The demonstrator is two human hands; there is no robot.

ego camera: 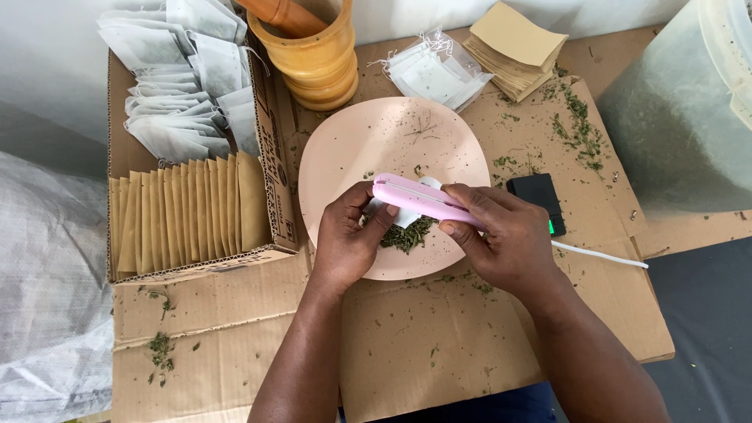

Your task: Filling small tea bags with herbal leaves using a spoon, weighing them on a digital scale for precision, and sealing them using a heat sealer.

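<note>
Worktop is flattened cardboard sheets (423,345) strewn with dried herb crumbs, white wall behind. Right hand (501,239) fingers closed around pink handheld sealer (423,200), over pink plate (345,149). Left hand (348,239) pinches a white tea bag (407,215) at the sealer, just above herb pile (407,235). Cardboard box (117,117) of sachets left, wooden mortar (317,63) behind plate.

A long pink sealer (419,200) lies tilted across the lower right part of the round pink plate (352,145). It clamps a small white tea bag (409,213), which hangs over a green herb pile (407,235) near the plate's lower edge.
</note>
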